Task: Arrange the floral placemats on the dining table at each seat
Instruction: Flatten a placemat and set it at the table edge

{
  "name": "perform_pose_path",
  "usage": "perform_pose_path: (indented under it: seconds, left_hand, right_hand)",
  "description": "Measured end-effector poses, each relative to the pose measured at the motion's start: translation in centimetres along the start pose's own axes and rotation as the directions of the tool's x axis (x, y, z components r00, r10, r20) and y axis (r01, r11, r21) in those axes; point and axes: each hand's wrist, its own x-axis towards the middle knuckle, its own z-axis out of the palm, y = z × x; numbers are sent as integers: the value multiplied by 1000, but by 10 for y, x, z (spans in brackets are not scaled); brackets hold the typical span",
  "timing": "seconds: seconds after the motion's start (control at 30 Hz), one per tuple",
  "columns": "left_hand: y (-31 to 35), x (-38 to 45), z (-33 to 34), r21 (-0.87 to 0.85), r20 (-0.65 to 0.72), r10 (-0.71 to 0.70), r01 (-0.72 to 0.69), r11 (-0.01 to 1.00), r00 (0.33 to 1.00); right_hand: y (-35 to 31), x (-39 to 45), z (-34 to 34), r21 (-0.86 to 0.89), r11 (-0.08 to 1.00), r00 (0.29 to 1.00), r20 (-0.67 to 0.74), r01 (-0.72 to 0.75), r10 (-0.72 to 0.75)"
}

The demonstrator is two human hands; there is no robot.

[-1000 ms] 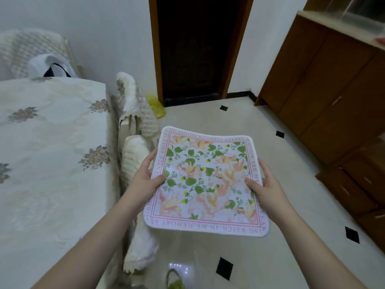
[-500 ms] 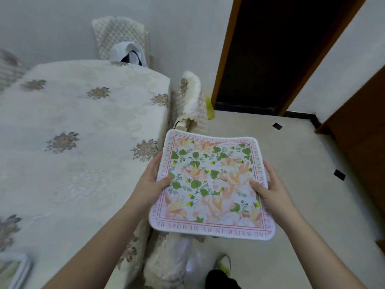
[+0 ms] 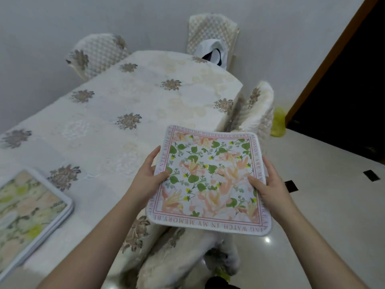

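Right, we grip the placemat point(image 3: 210, 180) by its side edges, left hand point(image 3: 145, 180) and right hand point(image 3: 270, 188) with thumbs on top, mid-frame past the table point(image 3: 129, 105) edge. A stack point(image 3: 27, 207) lies lower left; bare cloth stretches between.

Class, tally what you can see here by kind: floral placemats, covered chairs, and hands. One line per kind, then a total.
Floral placemats: 2, the held placemat and the placemat on the table, possibly a stack
Covered chairs: 4
Hands: 2, left hand, right hand
Total: 8
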Motion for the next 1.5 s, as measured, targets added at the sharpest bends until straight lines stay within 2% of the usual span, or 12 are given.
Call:
perform_pose_path:
  seconds: [0.1, 0.33, 0.5, 0.77, 1.07, 1.33, 1.5]
  left_hand:
    - [4, -4, -1, 1, -92, 4, -4, 1000, 996]
    - [-11, -40, -19, -62, -309, -3, -16, 998, 951]
    - [-29, -79, -44, -151, -466, -49, -25, 988, 883]
    - [-52, -119, -92, -191, -654, -81, -61, 980, 752]
    - [-78, -134, -156, -232, -713, -82, -124, 965, 696]
    - [-107, -116, -169, -220, -739, -135, -46, 974, 660]
    - [-129, -101, -158, -240, -726, -163, -23, 971, 668]
  right_hand:
    - [-10, 23, 3, -33, 998, 993, 109, 55, -51]
    - [-21, 62, 30, -27, 998, 934, 353, 63, -50]
    - [-25, 73, 78, -100, 989, 864, 502, 105, -41]
    - [-47, 65, 164, -203, 965, 786, 618, 166, -5]
    - [-73, 49, 244, -287, 919, 721, 693, 269, 5]
    - [-49, 65, 276, -369, 879, 726, 686, 304, 37]
    - [-26, 88, 280, -420, 862, 732, 675, 283, 89]
